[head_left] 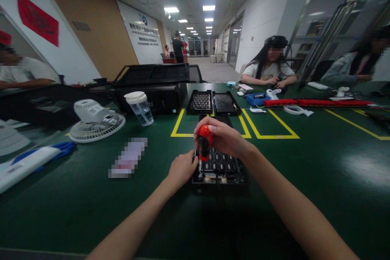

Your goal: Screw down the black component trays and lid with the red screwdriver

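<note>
My right hand [224,136] is wrapped round a red-and-black screwdriver [204,142], seen nearly end-on above a black case [224,162]. The screwdriver's tip is hidden. Inside the case are rows of dark cells with small pale marks, and light-coloured parts lie along its near side. At the case's left wall is my left hand [183,168], its fingers closed on the edge beside the screwdriver. Part of the left fingers is hidden behind the wall and the tool.
Behind my hands lies another open black case [199,102] near yellow tape markings [210,135]. To the left are a lidded cup [140,109], a white fan [97,124] and a blurred flat item [129,158]. Across the table a person [269,65] sits near a blue tray [256,98].
</note>
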`<state>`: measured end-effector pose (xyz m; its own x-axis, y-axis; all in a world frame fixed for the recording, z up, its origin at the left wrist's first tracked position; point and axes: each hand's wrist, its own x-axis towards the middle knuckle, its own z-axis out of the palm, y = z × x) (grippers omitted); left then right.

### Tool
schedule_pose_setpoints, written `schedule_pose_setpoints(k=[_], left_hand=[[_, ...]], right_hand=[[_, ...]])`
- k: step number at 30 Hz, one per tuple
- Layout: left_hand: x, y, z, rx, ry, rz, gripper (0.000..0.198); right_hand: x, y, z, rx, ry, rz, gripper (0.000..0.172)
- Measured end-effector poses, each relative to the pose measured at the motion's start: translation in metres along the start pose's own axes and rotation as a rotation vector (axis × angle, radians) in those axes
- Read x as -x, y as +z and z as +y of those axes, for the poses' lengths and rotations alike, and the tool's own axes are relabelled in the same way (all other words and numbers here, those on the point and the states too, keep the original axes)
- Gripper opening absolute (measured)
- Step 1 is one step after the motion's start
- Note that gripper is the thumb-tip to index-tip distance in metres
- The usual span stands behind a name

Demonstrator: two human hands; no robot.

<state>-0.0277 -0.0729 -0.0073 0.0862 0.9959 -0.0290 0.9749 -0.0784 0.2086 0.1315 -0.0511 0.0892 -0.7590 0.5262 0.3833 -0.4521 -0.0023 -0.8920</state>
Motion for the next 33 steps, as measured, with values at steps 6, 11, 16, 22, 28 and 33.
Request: schedule_pose_setpoints(k=[6, 11, 16, 22, 28, 33], left_hand=[[-0.0007, 0.001, -0.0011, -0.009, 0.014, 0.017, 0.027], [-0.0004, 0.0002, -0.001, -0.004, 0.002, 0.004, 0.027], [-0.0005, 0.0008, -0.0015, 0.004, 0.001, 0.004, 0.028], [-0.0017, 0.0026, -0.0032, 0.02, 0.005, 0.003, 0.029], [-0.0019, 0.0032, -0.0038, 0.053, 0.011, 0.004, 0.028], [-0.0002, -0.0013, -0.0006, 0.069, -0.014, -0.015, 0.03]], right_hand=[[0.0021, 0.0016, -0.0046, 0.065, 0.02, 0.014, 0.022], [0.0028, 0.0009, -0.0051, 0.104, 0.013, 0.027, 0.02], [0.0037, 0.0015, -0.0054, 0.147, 0.0, 0.038, 0.019], [0.0035, 0.0022, -0.0064, 0.172, -0.049, 0.017, 0.016], [0.0041, -0.0003, -0.0085, 0.242, -0.094, 0.041, 0.012], [0.004, -0.0039, -0.009, 0.264, -0.12, 0.072, 0.012]])
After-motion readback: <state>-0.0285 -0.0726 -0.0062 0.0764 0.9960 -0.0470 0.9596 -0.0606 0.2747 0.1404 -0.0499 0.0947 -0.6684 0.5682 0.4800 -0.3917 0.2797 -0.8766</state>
